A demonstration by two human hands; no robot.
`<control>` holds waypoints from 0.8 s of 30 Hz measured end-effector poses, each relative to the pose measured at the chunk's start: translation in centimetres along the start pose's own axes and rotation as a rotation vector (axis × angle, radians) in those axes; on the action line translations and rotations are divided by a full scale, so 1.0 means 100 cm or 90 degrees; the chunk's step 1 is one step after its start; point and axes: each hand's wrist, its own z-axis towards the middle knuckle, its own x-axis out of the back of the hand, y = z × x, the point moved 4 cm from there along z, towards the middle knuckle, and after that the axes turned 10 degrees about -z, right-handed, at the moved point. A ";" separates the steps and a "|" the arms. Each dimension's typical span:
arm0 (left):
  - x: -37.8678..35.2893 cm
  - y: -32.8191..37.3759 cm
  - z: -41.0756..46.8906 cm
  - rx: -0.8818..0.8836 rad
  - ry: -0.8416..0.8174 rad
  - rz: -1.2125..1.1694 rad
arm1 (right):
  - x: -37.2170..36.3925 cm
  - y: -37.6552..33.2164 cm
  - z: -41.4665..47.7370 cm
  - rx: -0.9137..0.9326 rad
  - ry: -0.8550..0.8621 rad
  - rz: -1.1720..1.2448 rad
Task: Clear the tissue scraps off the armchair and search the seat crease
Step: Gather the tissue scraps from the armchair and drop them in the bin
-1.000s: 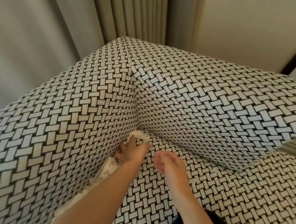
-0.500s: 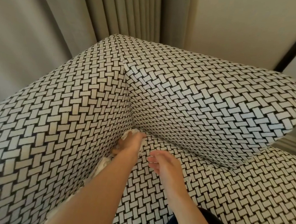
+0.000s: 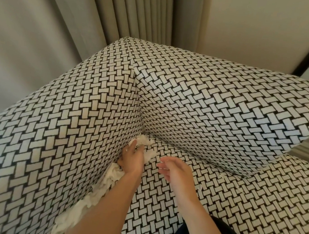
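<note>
Most of the clearing looked undone: a long drift of shredded white tissue scraps (image 3: 102,187) lay packed along the crease where the seat cushion met the side wall of the black-and-white basket-weave fabric armchair (image 3: 217,108), running from the inner corner down toward the lower left edge of the view. A few stray flecks (image 3: 223,175) also sat on the seat below the back cushion's lower edge. The left hand (image 3: 132,158) was pressed into the crease near the corner, its fingers curled around a clump of the tissue, with more scraps bulging just beyond its fingertips and others bunched behind its wrist. The right hand (image 3: 176,169) hovered just beside it above the seat, fingers loosely apart and holding nothing that could be made out. By my reckoning the gathering had only begun, and the search of the crease itself could hardly start while the paper filled it.
</note>
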 end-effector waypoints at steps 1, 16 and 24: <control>0.002 0.000 -0.003 -0.014 -0.004 -0.011 | 0.000 0.000 -0.001 0.000 0.000 -0.003; 0.053 -0.015 -0.049 -0.152 -0.040 -0.044 | -0.011 0.007 -0.001 -0.011 -0.088 -0.142; 0.062 -0.020 -0.077 -0.193 -0.071 0.012 | -0.012 0.003 -0.008 -0.005 -0.118 -0.196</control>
